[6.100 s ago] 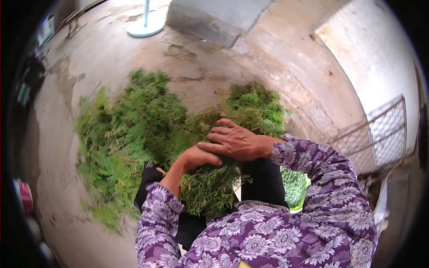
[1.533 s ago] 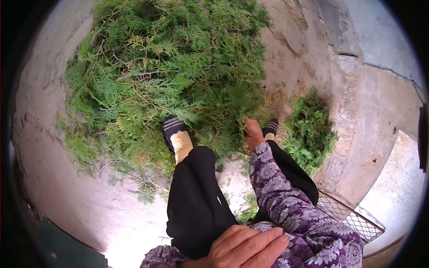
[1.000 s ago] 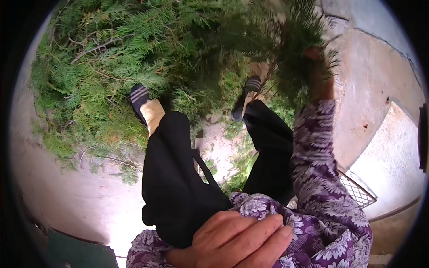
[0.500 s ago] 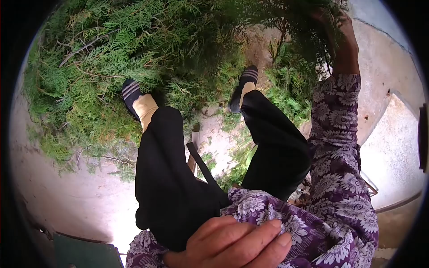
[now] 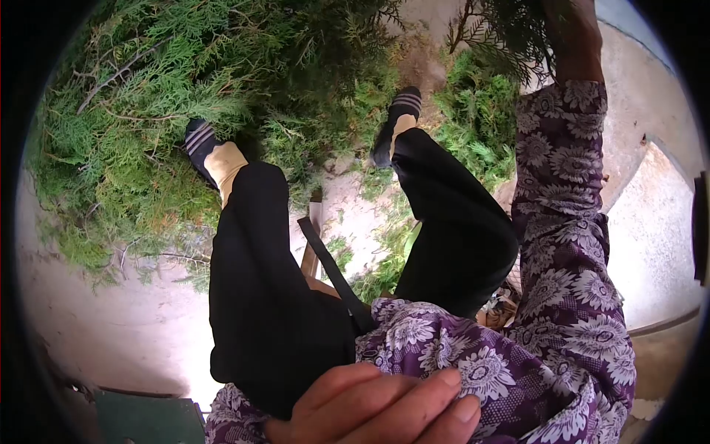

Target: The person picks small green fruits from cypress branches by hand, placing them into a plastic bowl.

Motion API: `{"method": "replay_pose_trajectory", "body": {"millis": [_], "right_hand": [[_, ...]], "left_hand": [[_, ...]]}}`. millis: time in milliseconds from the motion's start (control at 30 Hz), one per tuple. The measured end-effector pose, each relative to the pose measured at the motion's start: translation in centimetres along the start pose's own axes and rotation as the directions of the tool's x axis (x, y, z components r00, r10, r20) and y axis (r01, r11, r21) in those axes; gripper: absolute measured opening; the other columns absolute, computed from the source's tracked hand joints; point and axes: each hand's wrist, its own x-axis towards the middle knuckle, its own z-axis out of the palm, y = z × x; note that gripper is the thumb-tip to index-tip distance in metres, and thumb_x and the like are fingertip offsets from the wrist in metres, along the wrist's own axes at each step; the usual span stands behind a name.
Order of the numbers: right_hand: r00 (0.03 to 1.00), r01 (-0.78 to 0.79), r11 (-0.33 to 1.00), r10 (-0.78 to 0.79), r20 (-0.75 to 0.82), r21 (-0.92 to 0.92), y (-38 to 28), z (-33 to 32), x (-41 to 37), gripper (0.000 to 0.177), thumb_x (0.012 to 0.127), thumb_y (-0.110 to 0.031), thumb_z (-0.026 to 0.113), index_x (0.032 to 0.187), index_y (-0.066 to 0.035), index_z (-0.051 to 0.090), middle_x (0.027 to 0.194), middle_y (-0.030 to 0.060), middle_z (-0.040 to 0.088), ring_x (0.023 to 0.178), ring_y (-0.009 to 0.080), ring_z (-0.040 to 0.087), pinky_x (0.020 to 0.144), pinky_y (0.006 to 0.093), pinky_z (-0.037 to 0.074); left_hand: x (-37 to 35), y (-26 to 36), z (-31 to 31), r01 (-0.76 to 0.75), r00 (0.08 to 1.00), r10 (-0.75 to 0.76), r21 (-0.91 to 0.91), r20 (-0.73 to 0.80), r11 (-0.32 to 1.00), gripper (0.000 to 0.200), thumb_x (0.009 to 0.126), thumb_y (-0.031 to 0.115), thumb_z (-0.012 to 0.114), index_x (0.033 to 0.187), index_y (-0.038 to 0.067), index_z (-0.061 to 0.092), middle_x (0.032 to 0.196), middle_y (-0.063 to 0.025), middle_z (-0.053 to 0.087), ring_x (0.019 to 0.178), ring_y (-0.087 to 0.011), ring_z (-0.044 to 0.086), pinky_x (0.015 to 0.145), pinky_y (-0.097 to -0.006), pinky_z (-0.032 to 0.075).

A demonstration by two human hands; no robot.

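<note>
My left hand (image 5: 384, 407) rests low over the lap, against the purple flowered garment (image 5: 481, 370). Its fingers are curled and pressed together, and anything within them is hidden. At the upper right my right hand (image 5: 573, 18) reaches up to the frame's top edge, with its fingers out of sight. Beside it hangs a dark green leafy branch (image 5: 510, 33). A large heap of green branches (image 5: 163, 96) fills the upper left, around the feet.
Black trousers (image 5: 255, 296) cover the bent legs, with striped dark footwear (image 5: 200, 140) below. Between the legs are a dark strap (image 5: 329, 259) and a wooden piece (image 5: 309, 259). A pale wall (image 5: 643, 229) stands at the right, a green panel (image 5: 148, 418) at lower left.
My right hand has moved up, mostly out of view, and the foliage by it has shifted up. The legs appear slightly higher and further left. My left hand has barely moved.
</note>
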Motion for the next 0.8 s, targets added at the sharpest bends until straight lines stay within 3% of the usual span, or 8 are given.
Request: {"method": "replay_pose_trajectory", "body": {"millis": [100, 267, 400, 467, 633, 733, 767, 800], "right_hand": [[0.997, -0.069, 0.96, 0.075, 0.013, -0.27, -1.3, 2.1, -0.3, 0.023, 0.071, -0.006, 0.07, 0.091, -0.001, 0.062, 0.077, -0.0026, 0.06, 0.05, 0.0014, 0.042, 0.042, 0.0188, 0.032], [0.995, 0.047, 0.999, -0.049, 0.086, 0.023, -0.2, -0.3, 1.3, 0.031, 0.071, -0.007, 0.07, 0.1, -0.001, 0.06, 0.072, -0.0029, 0.06, 0.051, 0.0017, 0.044, 0.044, 0.0178, 0.034], [0.99, 0.114, 0.987, -0.104, 0.091, -0.115, -1.5, -0.7, 0.6, 0.023, 0.074, -0.008, 0.067, 0.095, -0.002, 0.061, 0.072, -0.0019, 0.059, 0.055, 0.0045, 0.046, 0.044, 0.0194, 0.035], [0.999, -0.02, 0.907, 0.037, 0.033, -0.421, -1.9, -0.1, 0.5, 0.021, 0.075, -0.01, 0.063, 0.095, -0.003, 0.061, 0.07, -0.0017, 0.058, 0.055, 0.0053, 0.046, 0.044, 0.0214, 0.034], [0.993, 0.116, 0.885, -0.117, 0.026, -0.451, 1.1, 1.3, 2.0, 0.024, 0.073, -0.007, 0.057, 0.096, -0.002, 0.06, 0.071, -0.0007, 0.056, 0.058, 0.0057, 0.046, 0.047, 0.0227, 0.036], [0.951, 0.3, 0.949, -0.29, 0.106, -0.096, 2.6, 3.1, 2.4, 0.026, 0.072, -0.008, 0.057, 0.098, -0.002, 0.059, 0.071, 0.0001, 0.056, 0.057, 0.0073, 0.046, 0.048, 0.0242, 0.037], [0.998, 0.053, 0.906, -0.033, 0.055, -0.421, 2.3, 2.5, 2.2, 0.028, 0.07, -0.007, 0.057, 0.098, -0.003, 0.06, 0.074, 0.0015, 0.058, 0.061, 0.0075, 0.049, 0.052, 0.0247, 0.039], [0.989, 0.149, 0.89, -0.133, 0.066, -0.431, 1.8, 3.6, 1.4, 0.03, 0.068, -0.007, 0.056, 0.097, -0.005, 0.06, 0.075, 0.0046, 0.061, 0.064, 0.0128, 0.053, 0.055, 0.0277, 0.042]], "left_hand": [[0.3, -0.1, 0.1, -0.02, 1.0, 0.02, 0.011, -0.002, 1.0, 0.012, 0.065, 0.009, 0.066, 0.072, 0.001, 0.062, 0.063, -0.0126, 0.061, 0.051, -0.0169, 0.053, 0.042, -0.0246, 0.036], [0.2, 0.0, 0.4, 0.005, 1.0, -0.005, 0.003, -0.009, 1.0, 0.012, 0.066, 0.009, 0.065, 0.074, 0.0, 0.062, 0.064, -0.0128, 0.061, 0.051, -0.0169, 0.053, 0.042, -0.0248, 0.036], [0.3, -0.5, 0.0, -0.069, 0.996, 0.07, -0.023, 0.058, 0.997, 0.013, 0.065, 0.009, 0.065, 0.074, 0.0, 0.062, 0.065, -0.0131, 0.061, 0.052, -0.0171, 0.054, 0.042, -0.0248, 0.036], [0.4, -0.3, -0.1, -0.046, 0.997, 0.046, -0.006, 0.059, 0.999, 0.013, 0.065, 0.009, 0.066, 0.074, 0.0, 0.062, 0.065, -0.0132, 0.061, 0.052, -0.0172, 0.054, 0.042, -0.0249, 0.036], [0.5, 0.1, 0.0, 0.001, 0.999, -0.002, 0.021, 0.038, 1.0, 0.013, 0.063, 0.009, 0.066, 0.072, -0.001, 0.063, 0.065, -0.0138, 0.061, 0.052, -0.0178, 0.053, 0.042, -0.025, 0.036], [0.7, 0.1, 0.1, 0.002, 1.0, -0.002, 0.033, 0.021, 0.999, 0.013, 0.062, 0.008, 0.065, 0.071, -0.001, 0.063, 0.065, -0.0138, 0.061, 0.052, -0.018, 0.053, 0.042, -0.0248, 0.037], [0.8, 0.1, 0.1, -0.005, 1.0, 0.004, 0.034, 0.024, 0.999, 0.013, 0.062, 0.008, 0.065, 0.071, -0.001, 0.063, 0.065, -0.0138, 0.061, 0.051, -0.018, 0.053, 0.042, -0.0246, 0.037], [0.9, 0.0, 0.0, -0.011, 1.0, 0.01, 0.033, 0.026, 0.999, 0.012, 0.062, 0.007, 0.064, 0.07, -0.001, 0.063, 0.065, -0.0137, 0.061, 0.051, -0.0181, 0.053, 0.042, -0.0245, 0.037]]}}
